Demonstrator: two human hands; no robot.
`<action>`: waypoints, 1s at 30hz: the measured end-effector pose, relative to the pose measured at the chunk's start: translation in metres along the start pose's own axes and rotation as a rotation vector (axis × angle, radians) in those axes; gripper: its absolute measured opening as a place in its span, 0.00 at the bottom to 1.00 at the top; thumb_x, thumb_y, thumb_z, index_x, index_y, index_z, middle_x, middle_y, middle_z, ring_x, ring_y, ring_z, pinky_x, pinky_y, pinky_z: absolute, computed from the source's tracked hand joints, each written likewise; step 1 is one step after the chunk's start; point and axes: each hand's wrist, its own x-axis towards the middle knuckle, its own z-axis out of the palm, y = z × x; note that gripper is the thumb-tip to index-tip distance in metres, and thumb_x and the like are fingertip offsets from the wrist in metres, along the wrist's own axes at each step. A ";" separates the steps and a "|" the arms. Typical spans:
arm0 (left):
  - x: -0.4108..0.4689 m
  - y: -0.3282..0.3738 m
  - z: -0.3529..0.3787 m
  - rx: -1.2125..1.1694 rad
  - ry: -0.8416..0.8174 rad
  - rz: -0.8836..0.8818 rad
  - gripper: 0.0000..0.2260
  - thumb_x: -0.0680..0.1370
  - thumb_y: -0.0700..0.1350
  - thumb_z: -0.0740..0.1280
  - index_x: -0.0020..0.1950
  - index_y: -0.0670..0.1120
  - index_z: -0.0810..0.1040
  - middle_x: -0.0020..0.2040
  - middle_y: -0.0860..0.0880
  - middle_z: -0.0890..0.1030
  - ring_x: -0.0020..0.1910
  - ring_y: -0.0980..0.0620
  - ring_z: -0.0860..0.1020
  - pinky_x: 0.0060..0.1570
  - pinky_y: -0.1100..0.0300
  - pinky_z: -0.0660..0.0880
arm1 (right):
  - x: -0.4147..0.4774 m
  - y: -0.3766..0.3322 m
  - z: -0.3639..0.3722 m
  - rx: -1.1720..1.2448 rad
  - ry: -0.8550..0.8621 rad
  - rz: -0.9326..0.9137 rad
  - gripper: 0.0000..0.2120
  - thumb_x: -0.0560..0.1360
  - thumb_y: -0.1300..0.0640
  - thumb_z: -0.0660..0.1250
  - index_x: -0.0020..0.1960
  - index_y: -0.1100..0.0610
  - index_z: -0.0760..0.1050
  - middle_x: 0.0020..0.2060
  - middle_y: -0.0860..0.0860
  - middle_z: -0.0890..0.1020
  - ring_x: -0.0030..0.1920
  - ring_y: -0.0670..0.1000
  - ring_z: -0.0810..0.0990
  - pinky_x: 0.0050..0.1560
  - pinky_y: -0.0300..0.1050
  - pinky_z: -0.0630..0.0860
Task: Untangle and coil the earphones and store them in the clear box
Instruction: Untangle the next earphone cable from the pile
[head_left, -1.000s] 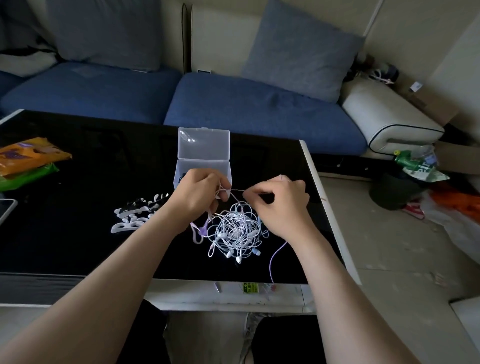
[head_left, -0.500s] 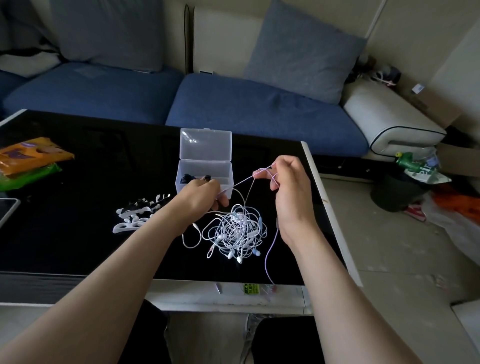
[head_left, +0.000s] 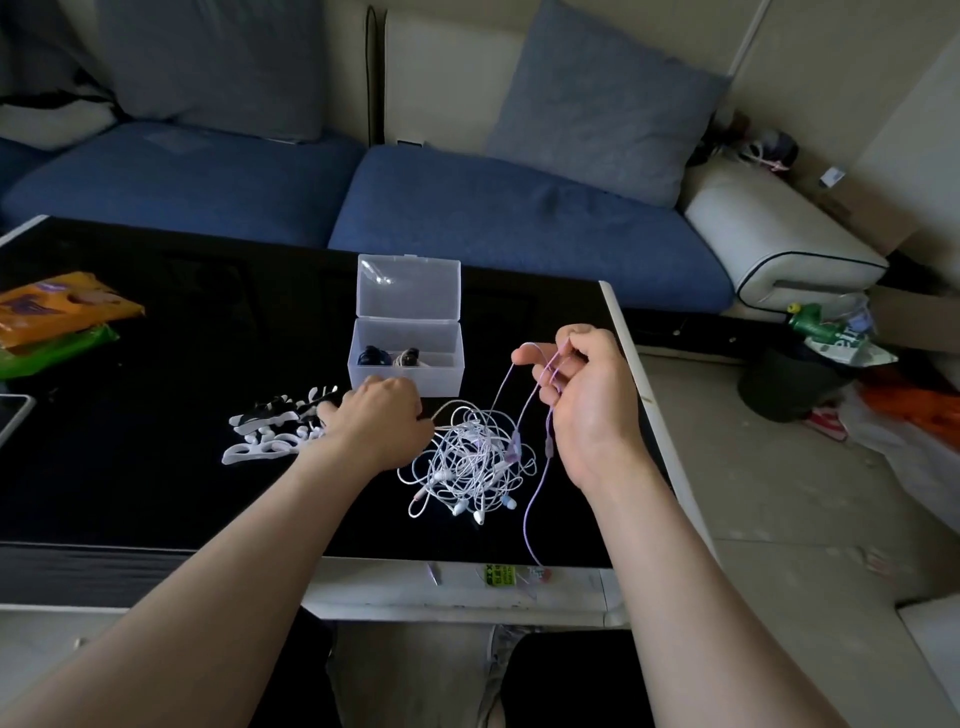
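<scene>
A blue fabric sofa (head_left: 467, 208) runs along behind the clear box (head_left: 405, 358), with a soft grey square cushion (head_left: 597, 104) leaning on its back, behind and right of the box. The box stands on a glossy black table (head_left: 156, 493) with a pale rim. It is a small rectangle of frosted plastic. Its hinged lid is tipped up and open, and a dark coiled bundle and a pale one lie inside on the floor of the box.

Well left of the box, at the table's edge, lie crinkled orange and green packets (head_left: 57, 312). Just left and in front of the box is a scatter of flat white wavy cord winders (head_left: 275, 431).

The earphones (head_left: 467, 462) lie on the table directly in front of the box, slightly to its right. They are a loose knotted nest of thin white wire with small rounded buds poking out at the near side.

The left hand (head_left: 379, 426) rests knuckles-up just in front of the box, its fingers curled under. A white strand of the nest runs out from beneath it, so it seems to pinch that strand, though the fingertips are hidden. The right hand (head_left: 587, 395) is raised to the right of the box, palm turned inward. Its thumb and bent fingers pinch a lilac cord (head_left: 535, 499), which loops down past the nest and trails over the table's near edge.
</scene>
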 end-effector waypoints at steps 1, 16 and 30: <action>-0.001 0.001 0.002 0.046 -0.023 0.048 0.16 0.78 0.48 0.69 0.66 0.51 0.76 0.66 0.46 0.74 0.67 0.40 0.71 0.68 0.35 0.63 | -0.001 -0.001 0.000 -0.044 0.001 -0.018 0.11 0.80 0.62 0.56 0.40 0.55 0.68 0.37 0.62 0.86 0.40 0.56 0.69 0.37 0.43 0.63; 0.028 0.016 0.038 0.095 -0.130 0.437 0.08 0.84 0.58 0.65 0.60 0.59 0.80 0.52 0.57 0.77 0.64 0.49 0.75 0.62 0.45 0.62 | 0.000 0.012 -0.015 -0.737 -0.057 -0.138 0.09 0.71 0.68 0.69 0.40 0.56 0.73 0.25 0.47 0.69 0.26 0.45 0.63 0.30 0.35 0.65; 0.021 0.004 0.020 -0.041 -0.108 0.419 0.09 0.80 0.65 0.68 0.47 0.62 0.77 0.50 0.58 0.82 0.56 0.52 0.78 0.59 0.46 0.72 | 0.005 0.032 -0.018 -1.080 -0.284 0.002 0.11 0.85 0.50 0.62 0.54 0.49 0.83 0.41 0.49 0.84 0.38 0.55 0.85 0.39 0.51 0.80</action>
